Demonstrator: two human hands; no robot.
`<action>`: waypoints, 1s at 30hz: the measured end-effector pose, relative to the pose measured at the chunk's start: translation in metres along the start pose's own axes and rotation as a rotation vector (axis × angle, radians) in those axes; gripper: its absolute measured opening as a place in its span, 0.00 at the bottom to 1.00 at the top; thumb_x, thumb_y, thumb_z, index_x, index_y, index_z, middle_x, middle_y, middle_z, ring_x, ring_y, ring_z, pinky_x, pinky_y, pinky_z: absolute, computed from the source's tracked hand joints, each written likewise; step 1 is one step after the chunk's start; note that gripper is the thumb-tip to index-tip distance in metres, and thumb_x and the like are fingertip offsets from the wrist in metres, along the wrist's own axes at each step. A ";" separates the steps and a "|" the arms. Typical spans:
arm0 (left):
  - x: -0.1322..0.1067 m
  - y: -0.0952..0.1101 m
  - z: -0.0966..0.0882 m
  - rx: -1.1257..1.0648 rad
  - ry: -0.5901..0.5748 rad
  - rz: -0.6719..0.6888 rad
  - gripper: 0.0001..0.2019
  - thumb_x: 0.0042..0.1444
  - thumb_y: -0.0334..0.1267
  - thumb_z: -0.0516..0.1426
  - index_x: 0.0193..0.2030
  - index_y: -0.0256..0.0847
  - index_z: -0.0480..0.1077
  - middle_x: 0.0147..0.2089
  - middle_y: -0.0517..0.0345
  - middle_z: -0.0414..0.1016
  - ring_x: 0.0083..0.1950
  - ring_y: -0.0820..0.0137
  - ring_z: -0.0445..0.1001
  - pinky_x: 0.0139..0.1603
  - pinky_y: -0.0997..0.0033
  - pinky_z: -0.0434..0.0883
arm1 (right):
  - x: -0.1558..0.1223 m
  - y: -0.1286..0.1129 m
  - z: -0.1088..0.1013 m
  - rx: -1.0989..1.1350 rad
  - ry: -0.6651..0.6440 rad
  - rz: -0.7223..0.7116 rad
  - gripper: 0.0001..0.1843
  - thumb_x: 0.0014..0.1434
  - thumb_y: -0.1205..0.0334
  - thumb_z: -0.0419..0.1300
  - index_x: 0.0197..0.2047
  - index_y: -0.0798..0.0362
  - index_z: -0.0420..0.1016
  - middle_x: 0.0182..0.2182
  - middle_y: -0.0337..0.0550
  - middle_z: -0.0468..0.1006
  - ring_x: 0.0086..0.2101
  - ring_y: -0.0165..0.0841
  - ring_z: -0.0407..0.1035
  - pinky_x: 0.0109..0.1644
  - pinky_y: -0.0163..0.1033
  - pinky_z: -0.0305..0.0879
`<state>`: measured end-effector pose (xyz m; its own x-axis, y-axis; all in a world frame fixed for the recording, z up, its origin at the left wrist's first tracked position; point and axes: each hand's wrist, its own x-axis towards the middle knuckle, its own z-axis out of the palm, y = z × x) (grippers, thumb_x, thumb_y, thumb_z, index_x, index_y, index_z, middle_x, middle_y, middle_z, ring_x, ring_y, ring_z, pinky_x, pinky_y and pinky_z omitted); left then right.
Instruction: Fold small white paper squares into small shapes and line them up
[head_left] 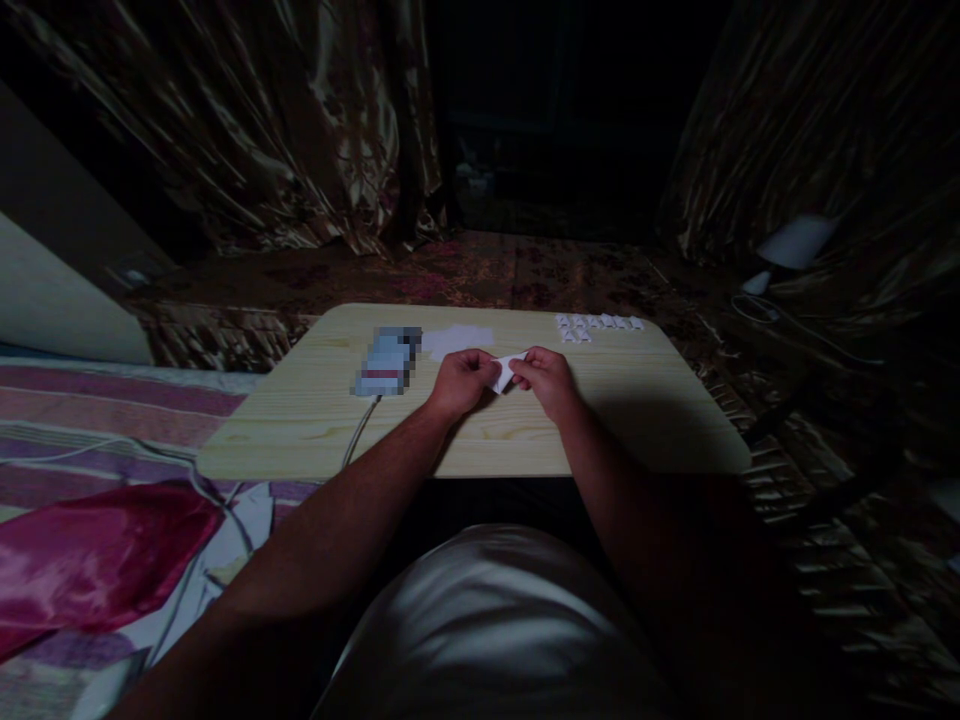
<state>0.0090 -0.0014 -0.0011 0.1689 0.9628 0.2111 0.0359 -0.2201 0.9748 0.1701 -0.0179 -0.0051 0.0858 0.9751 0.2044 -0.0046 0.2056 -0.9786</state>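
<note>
Pinching a folded white paper [505, 375] in left hand [460, 382] and right hand [550, 379] over mid worktop [495, 450], decent room toward the right edge [701, 389], tiny white pieces [594, 322] by the far edge [487, 309].

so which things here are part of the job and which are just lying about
Likely part of the job:
folded white paper, held by the left hand and right hand
flat white paper on the table
small white pieces, in rows

Seemingly just lying about:
pixelated object
cable leading to it
shiny pink cloth
lamp
</note>
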 end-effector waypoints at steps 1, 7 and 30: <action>0.000 0.000 0.000 0.006 0.006 -0.002 0.11 0.45 0.43 0.63 0.27 0.36 0.72 0.24 0.59 0.72 0.24 0.75 0.65 0.27 0.74 0.62 | 0.000 0.000 0.000 0.000 0.005 -0.003 0.14 0.46 0.53 0.66 0.24 0.52 0.68 0.19 0.37 0.74 0.19 0.26 0.63 0.23 0.32 0.59; 0.001 -0.002 -0.001 0.004 0.014 0.011 0.11 0.45 0.43 0.63 0.26 0.36 0.71 0.24 0.60 0.72 0.24 0.75 0.65 0.27 0.74 0.63 | 0.001 0.002 0.000 0.034 0.027 -0.018 0.14 0.46 0.54 0.66 0.25 0.52 0.68 0.19 0.36 0.74 0.19 0.26 0.63 0.23 0.32 0.58; 0.002 -0.003 0.000 -0.016 0.005 -0.020 0.10 0.45 0.41 0.64 0.26 0.36 0.71 0.23 0.60 0.70 0.23 0.76 0.64 0.26 0.75 0.61 | 0.003 0.002 -0.002 0.102 0.076 -0.003 0.13 0.46 0.55 0.67 0.25 0.52 0.69 0.18 0.34 0.73 0.19 0.25 0.62 0.23 0.32 0.57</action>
<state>0.0088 0.0009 -0.0038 0.1632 0.9677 0.1920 0.0235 -0.1984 0.9798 0.1720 -0.0152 -0.0062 0.1608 0.9662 0.2016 -0.1056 0.2199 -0.9698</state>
